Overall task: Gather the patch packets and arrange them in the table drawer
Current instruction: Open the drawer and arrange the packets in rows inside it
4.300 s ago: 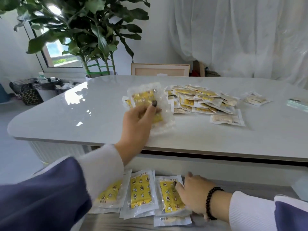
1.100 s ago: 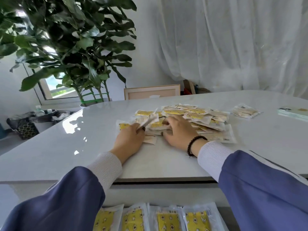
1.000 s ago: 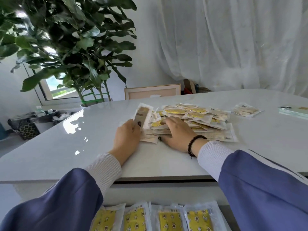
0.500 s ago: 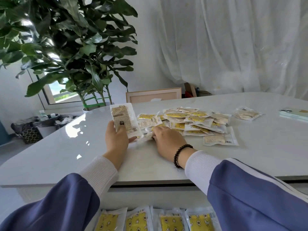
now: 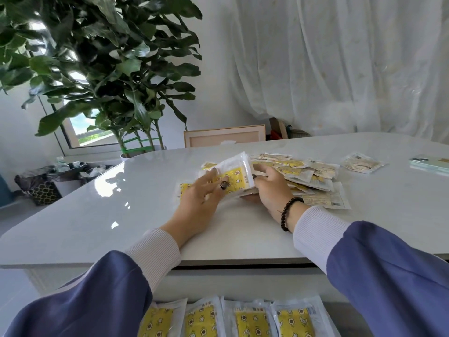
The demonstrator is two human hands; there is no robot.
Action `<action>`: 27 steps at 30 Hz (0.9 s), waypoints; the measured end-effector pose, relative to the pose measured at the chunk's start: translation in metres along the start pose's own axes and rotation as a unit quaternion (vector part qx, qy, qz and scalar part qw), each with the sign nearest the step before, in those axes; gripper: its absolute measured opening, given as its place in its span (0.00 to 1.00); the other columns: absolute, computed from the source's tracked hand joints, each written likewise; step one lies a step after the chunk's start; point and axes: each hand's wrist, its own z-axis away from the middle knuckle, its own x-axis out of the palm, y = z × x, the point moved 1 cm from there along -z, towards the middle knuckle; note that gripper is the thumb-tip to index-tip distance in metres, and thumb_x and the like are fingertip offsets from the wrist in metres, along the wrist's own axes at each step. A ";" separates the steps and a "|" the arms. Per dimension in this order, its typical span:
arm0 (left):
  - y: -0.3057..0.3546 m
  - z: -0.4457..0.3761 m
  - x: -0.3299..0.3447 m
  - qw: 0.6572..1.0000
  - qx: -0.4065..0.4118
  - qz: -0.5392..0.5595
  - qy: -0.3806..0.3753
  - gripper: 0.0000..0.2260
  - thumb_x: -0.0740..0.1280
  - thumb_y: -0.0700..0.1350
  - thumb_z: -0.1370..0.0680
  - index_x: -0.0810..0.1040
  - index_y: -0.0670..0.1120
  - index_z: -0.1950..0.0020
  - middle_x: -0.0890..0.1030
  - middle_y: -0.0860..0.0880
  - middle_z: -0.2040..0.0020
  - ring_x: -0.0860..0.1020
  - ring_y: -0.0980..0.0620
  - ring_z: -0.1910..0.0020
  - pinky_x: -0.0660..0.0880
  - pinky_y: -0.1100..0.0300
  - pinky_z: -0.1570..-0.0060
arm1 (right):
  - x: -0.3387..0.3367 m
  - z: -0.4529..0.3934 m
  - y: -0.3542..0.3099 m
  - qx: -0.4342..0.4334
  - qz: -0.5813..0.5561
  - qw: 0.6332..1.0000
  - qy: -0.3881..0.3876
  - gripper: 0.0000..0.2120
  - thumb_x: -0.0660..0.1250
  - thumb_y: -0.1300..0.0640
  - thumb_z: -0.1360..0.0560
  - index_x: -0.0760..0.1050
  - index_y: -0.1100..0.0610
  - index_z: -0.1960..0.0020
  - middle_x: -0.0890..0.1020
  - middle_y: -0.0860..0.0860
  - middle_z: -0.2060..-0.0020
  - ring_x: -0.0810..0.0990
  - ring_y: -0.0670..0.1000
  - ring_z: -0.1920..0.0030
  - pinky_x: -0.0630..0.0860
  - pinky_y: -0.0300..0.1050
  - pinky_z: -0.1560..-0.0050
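**Both hands on a small stack of packets at the heap**

The left hand's fingers (image 5: 220,177) are spread and lie flat across the yellow face of the top packet (image 5: 234,175), one dark-nailed fingertip pressing on it. The right hand (image 5: 269,188) cups the same small stack from the right, thumb under its near edge and fingers curled round its far side, so the stack sits tilted between the two hands just above the surface (image 5: 121,215). A black bead bracelet (image 5: 288,212) rings the right wrist, and both arms wear blue sleeves with white ribbed cuffs.

Just right of the hands, the loose heap of packets (image 5: 308,175) sprawls overlapping on the surface; one more yellow packet (image 5: 185,188) lies flat under the left hand's side. A single packet (image 5: 363,164) lies apart, farther right. Nearest of all, below the surface edge, the open drawer (image 5: 352,319) shows four packets in a row (image 5: 226,322), yellow faces up, edges overlapping.

Behind the surface at the far left stands a big leafy plant (image 5: 102,69); white curtains (image 5: 340,64) hang at the far right.
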 end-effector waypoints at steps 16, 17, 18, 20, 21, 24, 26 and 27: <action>-0.018 -0.012 -0.012 0.971 -0.101 0.112 0.186 0.27 0.67 0.36 0.24 0.62 0.47 0.27 0.67 0.47 0.29 0.68 0.53 0.31 0.67 0.54 0.31 | -0.001 0.014 -0.007 -0.127 0.211 0.969 0.028 0.16 0.67 0.55 0.26 0.75 0.60 0.40 0.81 0.56 0.48 0.80 0.56 0.47 0.77 0.55 0.43; -0.022 -0.015 -0.017 0.962 -0.136 0.073 0.223 0.25 0.66 0.38 0.23 0.62 0.46 0.27 0.66 0.46 0.29 0.67 0.51 0.30 0.66 0.54 0.32 | -0.002 0.014 -0.006 -0.133 0.218 0.966 0.033 0.18 0.67 0.56 0.26 0.74 0.59 0.37 0.81 0.54 0.45 0.79 0.54 0.45 0.76 0.53 0.41; -0.028 -0.017 -0.021 0.952 -0.180 0.034 0.247 0.24 0.64 0.40 0.22 0.62 0.44 0.27 0.65 0.46 0.28 0.66 0.48 0.29 0.65 0.53 0.32 | -0.002 0.014 -0.006 -0.139 0.235 0.962 0.029 0.20 0.66 0.57 0.26 0.72 0.59 0.34 0.79 0.54 0.42 0.77 0.53 0.41 0.74 0.52 0.38; -0.037 -0.020 -0.025 0.932 -0.283 -0.045 0.223 0.26 0.63 0.50 0.21 0.61 0.42 0.27 0.65 0.43 0.28 0.62 0.42 0.28 0.63 0.48 0.32 | 0.000 0.015 -0.005 -0.141 0.289 0.947 -0.001 0.25 0.66 0.58 0.25 0.67 0.58 0.30 0.75 0.53 0.34 0.72 0.53 0.33 0.69 0.47 0.32; -0.038 -0.022 -0.025 0.922 -0.332 -0.090 0.181 0.28 0.62 0.55 0.22 0.62 0.41 0.28 0.67 0.42 0.29 0.62 0.41 0.29 0.62 0.47 0.33 | 0.001 0.016 -0.005 -0.135 0.311 0.941 -0.020 0.27 0.66 0.58 0.25 0.65 0.58 0.28 0.73 0.53 0.32 0.70 0.53 0.31 0.67 0.44 0.31; -0.035 -0.024 -0.018 0.914 -0.352 -0.190 0.064 0.31 0.63 0.63 0.26 0.66 0.43 0.32 0.73 0.43 0.34 0.65 0.41 0.31 0.62 0.48 0.36 | 0.000 0.020 -0.005 -0.134 0.305 0.943 -0.012 0.25 0.64 0.62 0.24 0.64 0.57 0.28 0.72 0.54 0.32 0.70 0.52 0.32 0.65 0.37 0.37; -0.038 -0.028 -0.016 0.922 -0.332 -0.190 0.051 0.34 0.67 0.63 0.28 0.65 0.45 0.30 0.73 0.44 0.33 0.67 0.42 0.32 0.64 0.48 0.37 | -0.008 0.022 -0.010 -0.152 0.277 0.946 0.071 0.21 0.61 0.64 0.23 0.68 0.58 0.30 0.75 0.54 0.36 0.73 0.52 0.37 0.66 0.35 0.44; -0.040 -0.029 -0.017 0.929 -0.328 -0.162 0.061 0.36 0.70 0.61 0.29 0.63 0.45 0.28 0.74 0.44 0.33 0.69 0.42 0.33 0.66 0.49 0.37 | -0.015 0.022 -0.012 -0.159 0.262 0.945 0.115 0.19 0.60 0.65 0.23 0.70 0.59 0.33 0.77 0.54 0.40 0.75 0.51 0.42 0.66 0.34 0.48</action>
